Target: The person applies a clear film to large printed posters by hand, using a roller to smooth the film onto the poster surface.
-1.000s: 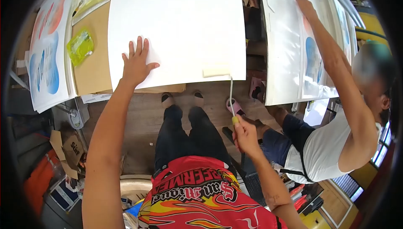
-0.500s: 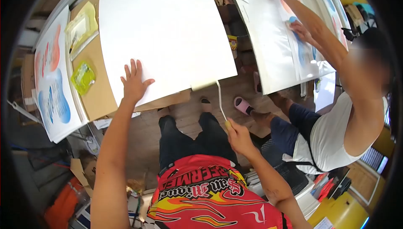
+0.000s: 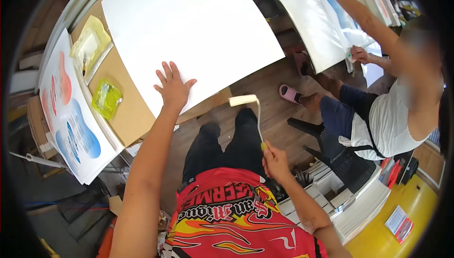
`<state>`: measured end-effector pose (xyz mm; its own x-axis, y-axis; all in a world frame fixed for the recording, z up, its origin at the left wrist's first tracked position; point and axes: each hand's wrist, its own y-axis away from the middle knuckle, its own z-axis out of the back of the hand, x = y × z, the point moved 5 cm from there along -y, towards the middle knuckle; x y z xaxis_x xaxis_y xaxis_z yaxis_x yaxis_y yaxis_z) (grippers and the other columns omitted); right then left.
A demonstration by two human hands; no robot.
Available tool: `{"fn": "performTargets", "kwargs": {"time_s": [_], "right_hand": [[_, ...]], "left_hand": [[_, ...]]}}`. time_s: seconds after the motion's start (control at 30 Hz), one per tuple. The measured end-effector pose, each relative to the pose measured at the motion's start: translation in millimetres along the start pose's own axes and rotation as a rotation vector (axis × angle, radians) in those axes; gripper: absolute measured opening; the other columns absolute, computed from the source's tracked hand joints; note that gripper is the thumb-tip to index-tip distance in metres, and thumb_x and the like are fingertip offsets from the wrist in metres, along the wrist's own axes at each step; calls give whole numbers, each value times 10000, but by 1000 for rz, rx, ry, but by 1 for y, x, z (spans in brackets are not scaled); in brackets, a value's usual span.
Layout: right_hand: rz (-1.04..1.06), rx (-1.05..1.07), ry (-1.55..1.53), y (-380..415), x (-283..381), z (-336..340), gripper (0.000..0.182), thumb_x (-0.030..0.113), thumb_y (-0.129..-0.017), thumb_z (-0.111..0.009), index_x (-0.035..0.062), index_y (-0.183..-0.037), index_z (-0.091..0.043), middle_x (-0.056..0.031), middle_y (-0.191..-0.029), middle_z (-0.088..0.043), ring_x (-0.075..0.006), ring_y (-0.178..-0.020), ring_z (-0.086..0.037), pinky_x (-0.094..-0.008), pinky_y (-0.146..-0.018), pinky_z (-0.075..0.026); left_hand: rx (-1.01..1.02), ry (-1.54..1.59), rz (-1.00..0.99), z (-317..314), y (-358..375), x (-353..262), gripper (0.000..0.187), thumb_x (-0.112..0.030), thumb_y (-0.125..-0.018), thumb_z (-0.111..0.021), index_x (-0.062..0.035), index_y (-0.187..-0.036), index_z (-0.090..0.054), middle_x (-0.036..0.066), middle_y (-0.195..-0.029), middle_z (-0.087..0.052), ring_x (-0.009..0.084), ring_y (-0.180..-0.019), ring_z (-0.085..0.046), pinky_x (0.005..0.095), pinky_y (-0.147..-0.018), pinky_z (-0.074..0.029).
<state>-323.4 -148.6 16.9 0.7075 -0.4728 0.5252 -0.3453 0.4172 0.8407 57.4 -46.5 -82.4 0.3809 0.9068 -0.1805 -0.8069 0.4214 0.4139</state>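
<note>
A large blank white sheet (image 3: 189,26) lies on a brown board (image 3: 127,125). My left hand (image 3: 175,88) rests flat on its near edge with the fingers spread. My right hand (image 3: 275,159) is wrapped round the handle of a paint roller (image 3: 243,100), whose pale sleeve hangs in the air off the sheet's near edge, above the floor. Left of the sheet sit a tray (image 3: 90,45) in a yellowish wrap, with a brush lying in it, and a bright yellow-green packet or container (image 3: 107,98).
At far left lies a stack of printed sheets (image 3: 80,125) with red and blue shapes. On the right, a co-worker (image 3: 388,116) leans over another table (image 3: 312,26) with printed sheets. A black stool (image 3: 340,159) and stacked papers (image 3: 364,210) stand at my right.
The roller has come off the sheet's near edge and back toward me. My view has shifted, and my left hand stays on the sheet. The co-worker's near hand has moved toward their table's edge.
</note>
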Motion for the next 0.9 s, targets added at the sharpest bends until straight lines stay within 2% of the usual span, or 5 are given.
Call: {"fn": "performTargets", "kwargs": {"time_s": [0.17, 0.47, 0.73, 0.83, 0.9], "right_hand": [[-111, 64, -695, 22, 24, -67, 301, 297, -1078, -501, 82, -1287, -529, -32, -764, -570, -105, -482, -502, -258, -401, -413], [-143, 29, -1014, 6, 98, -161, 236, 269, -1062, -509, 61, -1171, -529, -39, -822, -567, -131, -538, -521, -300, -451, -447], [2, -104, -1326, -96, 152, -60, 197, 214, -1024, -525, 104, -863, -505, -43, -668, -537, -146, -471, -488, -324, -415, -412], [71, -110, -1032, -118, 126, -13, 218, 236, -1033, -533, 102, -865, -502, -20, -661, -504, -123, -465, -448, -283, -381, -338], [105, -337, -863, -67, 119, -6, 199, 245, -1044, -526, 87, -924, -541, -15, -648, -501, -110, -420, -437, -268, -346, -312]], "left_hand": [[22, 0, -14, 1, 1, -1, 1039, -594, -939, -612, -32, -1625, -71, 222, -1694, 34, 506, -1535, 33, 760, -1140, -116], [45, -16, -51, -3, -1, 0, 1064, -604, -937, -602, -12, -1618, -38, 244, -1687, 56, 539, -1521, 48, 770, -1131, -119], [37, -21, -46, -8, -6, 2, 1054, -592, -945, -602, -27, -1622, -25, 235, -1689, 66, 545, -1518, 60, 795, -1109, -115], [51, -25, -37, -7, -3, 2, 1048, -583, -948, -605, -27, -1622, -26, 235, -1689, 68, 546, -1517, 61, 794, -1110, -114], [43, -20, -36, -5, -5, 1, 1048, -579, -946, -610, -20, -1620, -33, 240, -1688, 64, 547, -1517, 56, 792, -1111, -118]]}}
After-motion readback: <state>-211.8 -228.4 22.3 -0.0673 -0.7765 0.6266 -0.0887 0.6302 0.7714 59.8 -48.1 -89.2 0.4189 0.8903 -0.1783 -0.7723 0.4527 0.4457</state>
